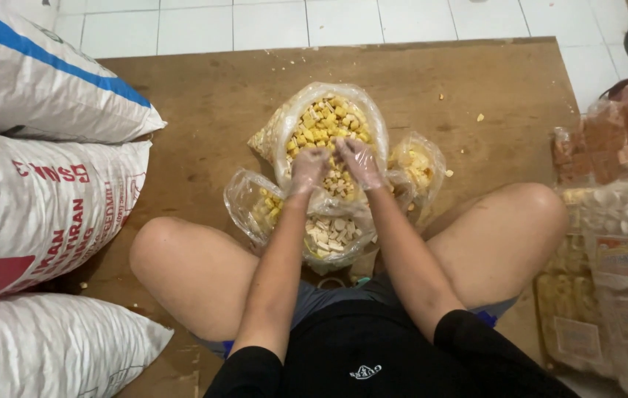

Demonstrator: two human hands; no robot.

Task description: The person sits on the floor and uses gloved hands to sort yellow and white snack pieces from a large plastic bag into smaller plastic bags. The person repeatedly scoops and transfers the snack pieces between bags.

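Note:
I sit on a brown wooden board [203,103] with my knees apart. A large clear plastic bag [328,121] full of small yellow and pale snack pieces lies open in front of me. My left hand [308,168] and my right hand [359,162], both in thin clear plastic gloves, reach into the pieces at the bag's near edge, fingers curled down among them. Whether either hand holds pieces is hidden. A smaller clear bag [332,237] with pale pieces sits just below my hands. Two more small bags lie at the left [251,203] and the right [417,166].
Three big white woven sacks [41,199] are stacked along the left. Packed bags of snacks [616,243] are piled on the right. White floor tiles [269,22] lie beyond the board. A few loose crumbs [480,117] dot the board.

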